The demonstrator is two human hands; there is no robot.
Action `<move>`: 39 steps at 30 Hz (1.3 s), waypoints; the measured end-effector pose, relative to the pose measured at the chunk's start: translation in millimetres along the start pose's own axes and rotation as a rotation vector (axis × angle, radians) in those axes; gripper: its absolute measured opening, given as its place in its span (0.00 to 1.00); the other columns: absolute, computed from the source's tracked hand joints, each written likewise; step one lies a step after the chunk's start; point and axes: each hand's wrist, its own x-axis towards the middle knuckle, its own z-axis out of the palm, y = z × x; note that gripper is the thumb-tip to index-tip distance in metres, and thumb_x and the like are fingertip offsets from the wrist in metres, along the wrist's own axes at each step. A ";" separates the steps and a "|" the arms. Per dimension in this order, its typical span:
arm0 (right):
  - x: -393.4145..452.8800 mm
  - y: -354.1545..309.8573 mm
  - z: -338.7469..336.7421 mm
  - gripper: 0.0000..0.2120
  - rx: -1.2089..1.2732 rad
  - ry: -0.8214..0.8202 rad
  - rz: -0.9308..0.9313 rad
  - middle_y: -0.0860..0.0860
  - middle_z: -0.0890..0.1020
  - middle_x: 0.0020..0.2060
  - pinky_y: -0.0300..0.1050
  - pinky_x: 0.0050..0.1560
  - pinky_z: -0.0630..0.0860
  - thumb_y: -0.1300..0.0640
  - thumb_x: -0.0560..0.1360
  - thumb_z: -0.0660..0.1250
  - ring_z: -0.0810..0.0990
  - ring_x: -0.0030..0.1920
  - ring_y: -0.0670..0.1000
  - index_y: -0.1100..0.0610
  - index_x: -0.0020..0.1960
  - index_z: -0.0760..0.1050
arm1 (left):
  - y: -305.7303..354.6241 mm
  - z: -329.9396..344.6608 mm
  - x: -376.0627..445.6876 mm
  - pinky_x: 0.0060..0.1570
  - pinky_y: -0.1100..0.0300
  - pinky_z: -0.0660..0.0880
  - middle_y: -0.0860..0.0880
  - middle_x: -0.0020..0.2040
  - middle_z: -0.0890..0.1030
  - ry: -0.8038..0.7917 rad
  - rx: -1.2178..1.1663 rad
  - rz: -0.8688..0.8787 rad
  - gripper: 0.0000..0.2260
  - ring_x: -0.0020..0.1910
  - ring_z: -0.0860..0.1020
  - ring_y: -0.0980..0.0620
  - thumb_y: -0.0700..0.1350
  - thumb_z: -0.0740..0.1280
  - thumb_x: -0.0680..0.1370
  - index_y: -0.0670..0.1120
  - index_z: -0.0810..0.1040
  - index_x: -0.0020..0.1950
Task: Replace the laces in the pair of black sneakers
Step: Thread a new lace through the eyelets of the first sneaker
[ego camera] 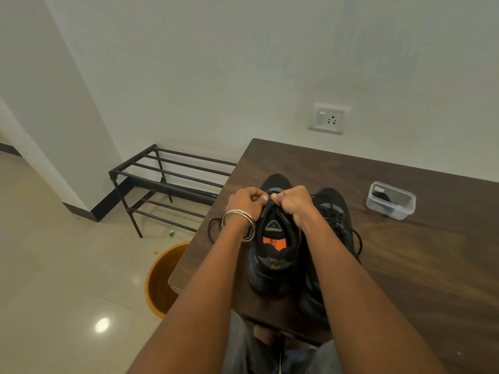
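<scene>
The near sneaker stood on the dark wooden desk, heel toward the person, its orange insole showing. Over its tongue both hands met: the left hand and the right hand each had fingers curled tight, the grip of each pinching a black lace at the upper eyelets. A loose loop of that lace trailed left of the sneaker, near the desk edge. Silver bangles circled the left wrist. The second sneaker lay just right of the first, touching it, its laces in place. Farther right sat a clear plastic box holding something dark. Left of the sneaker, beyond the desk, an orange bucket and a black metal rack stood on the floor.
</scene>
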 end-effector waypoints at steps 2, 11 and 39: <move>0.2 0.4 2.5 0.13 -0.019 0.017 0.033 0.59 0.84 0.45 0.58 0.55 0.80 0.55 0.70 0.76 0.83 0.49 0.59 0.63 0.49 0.82 | -1.6 0.6 1.7 0.49 0.60 0.75 0.52 0.43 0.82 0.012 -0.041 -0.019 0.06 0.47 0.80 0.53 0.47 0.68 0.78 0.50 0.83 0.52; -14.4 -5.7 -11.1 0.10 0.085 -0.110 0.131 0.64 0.84 0.45 0.62 0.54 0.81 0.68 0.70 0.72 0.84 0.47 0.63 0.69 0.51 0.80 | -4.6 4.3 2.4 0.55 0.61 0.75 0.50 0.48 0.84 0.050 -0.139 -0.048 0.07 0.48 0.80 0.54 0.46 0.71 0.76 0.48 0.84 0.53; -26.6 -23.0 -37.0 0.10 -0.339 -0.237 -0.120 0.57 0.83 0.52 0.57 0.65 0.72 0.57 0.69 0.78 0.78 0.59 0.58 0.58 0.47 0.81 | 9.8 7.1 5.4 0.45 0.55 0.74 0.48 0.47 0.80 0.198 0.081 0.057 0.05 0.45 0.78 0.49 0.44 0.64 0.79 0.49 0.76 0.44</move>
